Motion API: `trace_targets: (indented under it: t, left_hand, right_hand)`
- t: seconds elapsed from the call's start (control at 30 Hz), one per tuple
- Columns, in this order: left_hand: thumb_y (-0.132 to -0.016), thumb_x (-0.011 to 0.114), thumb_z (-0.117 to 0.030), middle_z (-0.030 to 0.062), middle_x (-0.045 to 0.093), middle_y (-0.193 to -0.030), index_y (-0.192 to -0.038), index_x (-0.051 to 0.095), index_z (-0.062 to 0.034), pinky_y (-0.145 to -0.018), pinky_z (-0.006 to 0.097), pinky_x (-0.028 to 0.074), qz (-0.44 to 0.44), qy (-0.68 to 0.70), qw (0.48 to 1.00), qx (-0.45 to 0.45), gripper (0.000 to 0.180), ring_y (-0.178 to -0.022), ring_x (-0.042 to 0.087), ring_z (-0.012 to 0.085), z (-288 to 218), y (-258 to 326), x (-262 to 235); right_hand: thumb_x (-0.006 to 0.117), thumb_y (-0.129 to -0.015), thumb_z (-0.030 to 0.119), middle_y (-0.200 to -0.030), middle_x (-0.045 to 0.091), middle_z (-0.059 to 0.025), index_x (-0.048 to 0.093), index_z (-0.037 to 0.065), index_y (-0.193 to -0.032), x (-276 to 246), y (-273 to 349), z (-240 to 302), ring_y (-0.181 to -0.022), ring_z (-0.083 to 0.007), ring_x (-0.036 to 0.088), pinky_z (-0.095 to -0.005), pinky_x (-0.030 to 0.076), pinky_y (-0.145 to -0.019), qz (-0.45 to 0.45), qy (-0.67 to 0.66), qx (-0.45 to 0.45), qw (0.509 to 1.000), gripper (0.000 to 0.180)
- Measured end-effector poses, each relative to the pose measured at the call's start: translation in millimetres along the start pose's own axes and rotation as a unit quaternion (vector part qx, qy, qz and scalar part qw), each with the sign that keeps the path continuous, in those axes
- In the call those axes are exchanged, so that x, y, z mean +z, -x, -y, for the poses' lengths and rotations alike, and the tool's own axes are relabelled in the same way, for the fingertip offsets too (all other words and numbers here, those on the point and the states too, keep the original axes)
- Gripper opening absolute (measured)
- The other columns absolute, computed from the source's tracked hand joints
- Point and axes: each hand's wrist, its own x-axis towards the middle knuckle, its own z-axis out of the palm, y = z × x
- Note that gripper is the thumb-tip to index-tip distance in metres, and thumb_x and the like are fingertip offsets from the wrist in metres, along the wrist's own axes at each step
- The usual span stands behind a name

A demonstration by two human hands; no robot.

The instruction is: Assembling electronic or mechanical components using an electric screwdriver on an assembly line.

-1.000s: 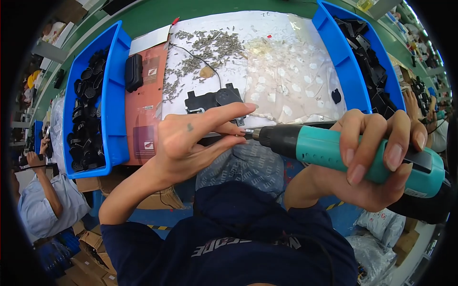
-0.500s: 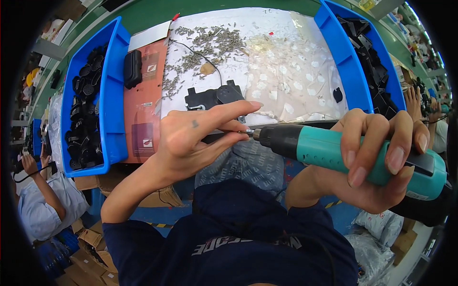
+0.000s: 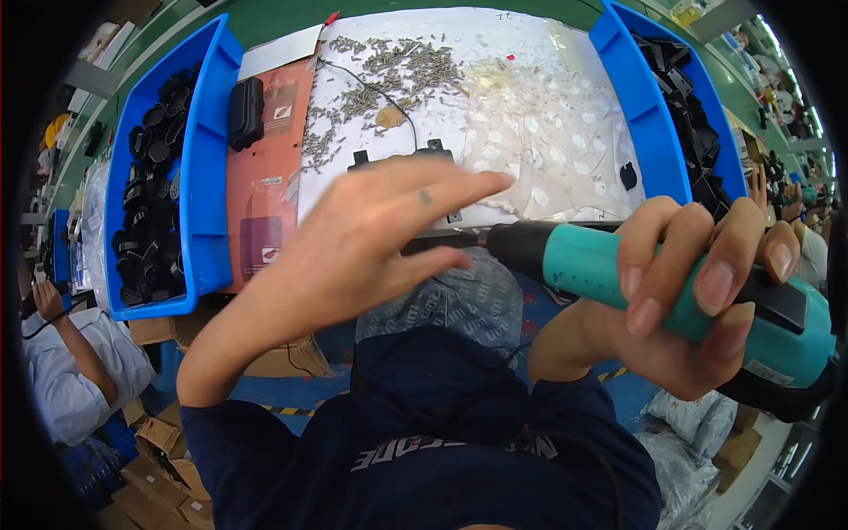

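Observation:
My right hand (image 3: 685, 256) is wrapped round a teal and black electric screwdriver (image 3: 579, 263), its tip pointing left toward my left hand. My left hand (image 3: 353, 225) is slightly blurred, its index finger stretched out and its thumb apart, just left of the driver's tip; nothing shows between them. Whether a screw sits on the bit is too blurred to tell. Beyond the left hand lies a black plastic part (image 3: 437, 152) with tabs and a thin black cable (image 3: 402, 113), mostly covered by that hand. Many small metal screws (image 3: 411, 71) are scattered behind it on the white work surface.
Blue bins of black plastic parts stand left (image 3: 208, 177) and right (image 3: 649, 115). A black case (image 3: 246, 113) rests on a reddish sheet (image 3: 278, 168). A translucent sheet with white patches (image 3: 548, 141) covers the right side. A co-worker's arm (image 3: 84, 353) is at far left.
My left thumb and index finger, pinched at the driver's tip before, have spread apart. The left hand now covers more of the black part. The driver stays in my right hand, shifted slightly right.

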Motion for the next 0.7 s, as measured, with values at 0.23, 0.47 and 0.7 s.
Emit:
trace_targets:
  t: [0.23,0.47,0.7]
  left_hand:
    - [-0.074,0.073,-0.034,0.0157,0.056,-0.12,-0.125,0.058,-0.0187,-0.097,0.047,0.04,0.035,-0.291,0.956,-0.005,0.056,-0.111,0.053,0.0332,39,20,-2]
    - [-0.077,0.071,-0.026,0.0138,0.06,-0.098,-0.124,0.06,-0.0138,-0.077,0.038,0.05,0.033,-0.225,0.974,-0.006,0.05,-0.088,0.059,0.0301,50,18,3]
    - [-0.076,0.072,-0.025,0.0127,0.06,-0.086,-0.122,0.061,-0.009,-0.072,0.039,0.05,0.026,-0.192,0.981,-0.008,0.05,-0.08,0.06,0.0296,56,21,2]
  right_hand:
    - [0.047,-0.089,0.013,-0.097,0.052,-0.0072,0.04,0.004,-0.117,-1,-5,-2,-0.057,-0.0117,0.052,-0.0293,0.041,-0.06,0.003,0.015,0.002,1.0,0.03]
    - [0.047,-0.087,0.009,-0.095,0.055,-0.0122,0.043,0.003,-0.119,5,-10,-34,-0.055,-0.015,0.05,-0.0312,0.041,-0.056,-0.034,0.033,0.006,0.999,0.032]
    - [0.048,-0.082,0.004,-0.089,0.058,-0.0156,0.044,0.001,-0.119,21,-19,-59,-0.05,-0.0168,0.049,-0.0313,0.04,-0.049,-0.088,0.041,0.033,0.995,0.037]
